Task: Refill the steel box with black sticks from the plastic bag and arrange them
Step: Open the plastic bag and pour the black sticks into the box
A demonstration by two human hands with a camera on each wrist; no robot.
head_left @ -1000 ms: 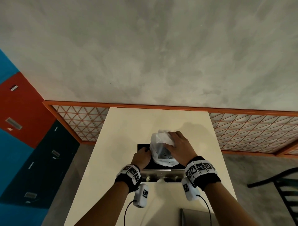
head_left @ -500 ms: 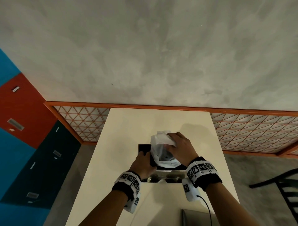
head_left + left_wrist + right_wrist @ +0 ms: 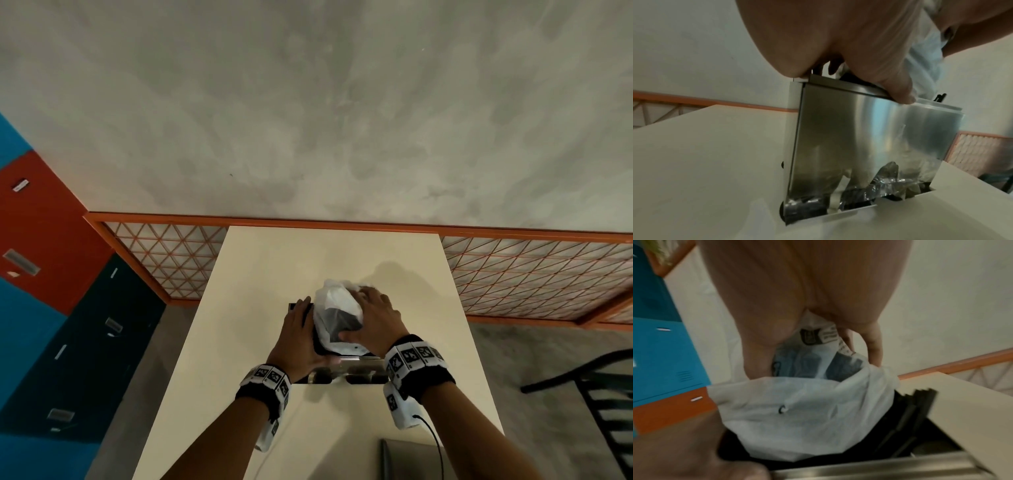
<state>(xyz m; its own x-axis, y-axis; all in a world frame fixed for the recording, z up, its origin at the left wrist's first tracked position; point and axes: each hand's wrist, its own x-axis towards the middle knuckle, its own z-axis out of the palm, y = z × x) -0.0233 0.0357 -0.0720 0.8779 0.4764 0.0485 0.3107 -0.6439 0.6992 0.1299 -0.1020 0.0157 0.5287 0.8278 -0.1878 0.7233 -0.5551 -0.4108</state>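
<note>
Right hand (image 3: 375,320) on plastic bag (image 3: 337,305)

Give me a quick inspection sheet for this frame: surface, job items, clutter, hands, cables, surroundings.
Surface: cream table, its far edge against the wall.
Job's things: steel box upright on the table, top open; white plastic bag over the opening; black sticks stand inside at the box's right end.
Clutter: grey object at the table's near edge, unidentified.
Hands: left hand rests on the box's top edge, thumb on the front rim; right hand grips the bag.
Cables: black cable runs from the right wrist camera.
Surroundings: grey wall, orange lattice railing, blue and red lockers, dark chair.
</note>
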